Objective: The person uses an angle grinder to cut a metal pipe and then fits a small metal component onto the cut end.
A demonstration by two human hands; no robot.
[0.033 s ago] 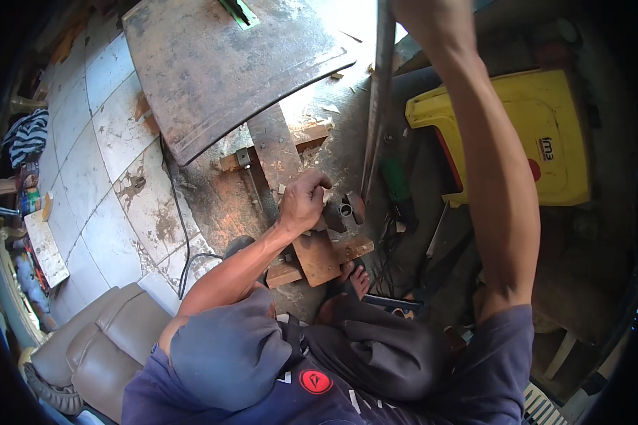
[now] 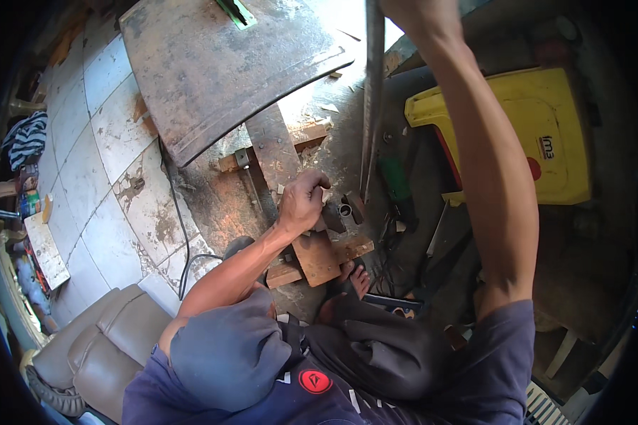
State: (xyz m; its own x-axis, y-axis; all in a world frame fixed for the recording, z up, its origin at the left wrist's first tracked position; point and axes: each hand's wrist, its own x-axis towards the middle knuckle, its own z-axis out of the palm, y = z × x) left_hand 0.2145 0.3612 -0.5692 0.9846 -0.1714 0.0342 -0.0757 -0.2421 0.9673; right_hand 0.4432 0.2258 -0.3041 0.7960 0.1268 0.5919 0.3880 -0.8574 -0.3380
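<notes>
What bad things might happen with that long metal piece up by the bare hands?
The long metal strip might slip and hurt the left hand, which has no glove and is close to its lower end. The bare toes, next to the brown board, might get bumped if something falls. The black cable lies loosely on the tiles, so it might trip somebody.

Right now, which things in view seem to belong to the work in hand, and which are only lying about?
Seemingly in the work: left hand, brown board under it, right hand, long metal tool beside it.

Seemingly lying about: yellow casing, green tool, striped cloth.
</notes>
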